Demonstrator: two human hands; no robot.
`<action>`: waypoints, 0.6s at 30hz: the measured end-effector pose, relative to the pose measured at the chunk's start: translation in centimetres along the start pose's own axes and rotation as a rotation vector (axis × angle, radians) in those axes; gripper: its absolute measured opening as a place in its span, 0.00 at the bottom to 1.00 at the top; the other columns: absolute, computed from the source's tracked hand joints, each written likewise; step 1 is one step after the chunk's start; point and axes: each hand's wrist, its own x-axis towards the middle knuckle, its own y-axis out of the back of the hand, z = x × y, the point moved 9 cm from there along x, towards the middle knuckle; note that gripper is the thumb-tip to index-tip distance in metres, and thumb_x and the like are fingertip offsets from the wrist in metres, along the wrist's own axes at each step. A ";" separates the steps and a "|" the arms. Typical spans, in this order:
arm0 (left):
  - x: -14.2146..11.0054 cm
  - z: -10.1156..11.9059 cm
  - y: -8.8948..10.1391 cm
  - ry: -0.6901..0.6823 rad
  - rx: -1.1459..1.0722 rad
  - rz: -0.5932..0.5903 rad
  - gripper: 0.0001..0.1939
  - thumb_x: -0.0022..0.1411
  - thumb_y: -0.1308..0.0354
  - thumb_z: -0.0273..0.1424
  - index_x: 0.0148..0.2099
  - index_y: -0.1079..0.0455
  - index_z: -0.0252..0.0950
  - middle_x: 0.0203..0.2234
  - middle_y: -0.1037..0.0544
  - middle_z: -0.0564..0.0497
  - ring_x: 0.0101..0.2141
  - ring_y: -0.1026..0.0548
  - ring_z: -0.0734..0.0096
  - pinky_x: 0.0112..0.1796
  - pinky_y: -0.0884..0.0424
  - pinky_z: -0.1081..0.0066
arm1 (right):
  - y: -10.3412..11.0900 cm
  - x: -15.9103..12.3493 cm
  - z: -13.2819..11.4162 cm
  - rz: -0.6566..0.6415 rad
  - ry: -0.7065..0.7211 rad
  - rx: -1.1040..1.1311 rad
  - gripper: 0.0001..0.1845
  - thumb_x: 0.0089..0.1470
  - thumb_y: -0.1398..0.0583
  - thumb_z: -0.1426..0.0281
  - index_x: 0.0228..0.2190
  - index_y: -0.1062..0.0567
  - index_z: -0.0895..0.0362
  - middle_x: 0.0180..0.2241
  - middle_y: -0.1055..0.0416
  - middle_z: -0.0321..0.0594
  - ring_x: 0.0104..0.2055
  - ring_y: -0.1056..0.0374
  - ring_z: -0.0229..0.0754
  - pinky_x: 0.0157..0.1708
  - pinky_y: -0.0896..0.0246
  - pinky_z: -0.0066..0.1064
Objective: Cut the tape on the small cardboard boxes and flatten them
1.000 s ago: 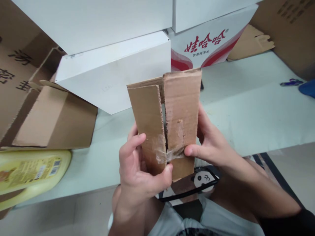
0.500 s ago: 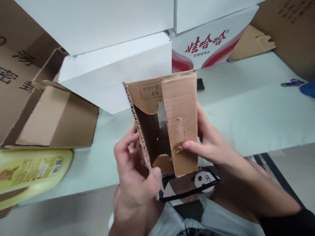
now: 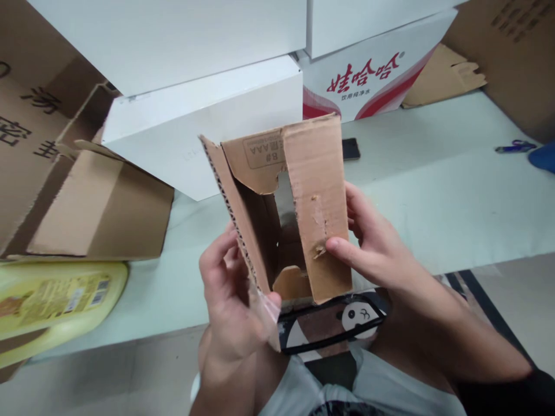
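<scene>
A small brown cardboard box (image 3: 319, 202) is held up over the front of the table, its opening facing me. Its left flap (image 3: 225, 199) is swung outward, and the right flap still lies across part of the opening. My left hand (image 3: 238, 294) is closed around the left side and that flap, its thumb by a strip of clear tape (image 3: 266, 312) that hangs loose. On the other side my right hand (image 3: 375, 245) grips the box, thumb pressed on the right flap beside a torn patch. Inside, the box is dark, with smaller inner flaps at top and bottom.
White cartons (image 3: 208, 110) stand at the back, one with red lettering (image 3: 364, 81). An open brown carton (image 3: 104, 202) and a yellow jug (image 3: 65, 300) are on the left. Behind the box lies a dark phone (image 3: 350, 149); a purple object (image 3: 515, 147) lies far right.
The left flap was closed with clear tape across the seam; it has been pulled open to the left, and the tape has come off the right flap. The box has tilted slightly.
</scene>
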 end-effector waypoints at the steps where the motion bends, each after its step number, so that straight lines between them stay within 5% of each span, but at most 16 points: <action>1: -0.2 -0.2 -0.1 0.019 0.021 -0.009 0.34 0.66 0.32 0.43 0.71 0.36 0.57 0.62 0.25 0.50 0.60 0.23 0.57 0.55 0.19 0.59 | -0.1 -0.1 -0.2 0.000 0.003 -0.021 0.43 0.59 0.32 0.50 0.69 0.40 0.48 0.72 0.38 0.50 0.71 0.38 0.61 0.65 0.32 0.58; 5: -1.0 -0.9 -0.8 0.061 0.075 -0.066 0.39 0.62 0.30 0.37 0.72 0.39 0.53 0.72 0.36 0.45 0.70 0.34 0.46 0.63 0.27 0.46 | -0.6 -0.4 -1.0 -0.017 0.031 -0.102 0.49 0.57 0.31 0.52 0.71 0.44 0.49 0.73 0.41 0.52 0.71 0.37 0.62 0.66 0.34 0.59; 9: -1.6 -1.3 -1.0 0.072 0.061 -0.080 0.40 0.62 0.31 0.34 0.72 0.41 0.52 0.76 0.46 0.44 0.74 0.42 0.46 0.70 0.39 0.42 | -0.7 -0.5 -1.3 -0.014 0.043 -0.178 0.57 0.53 0.28 0.51 0.73 0.48 0.51 0.72 0.41 0.54 0.72 0.39 0.65 0.68 0.37 0.61; 18: -1.5 -1.1 -1.2 0.071 0.115 -0.068 0.39 0.62 0.31 0.34 0.72 0.41 0.51 0.76 0.45 0.45 0.76 0.48 0.44 0.72 0.47 0.37 | -1.8 -0.8 -1.6 -0.041 -0.005 -0.176 0.63 0.44 0.23 0.57 0.74 0.47 0.46 0.75 0.45 0.50 0.73 0.43 0.70 0.66 0.36 0.66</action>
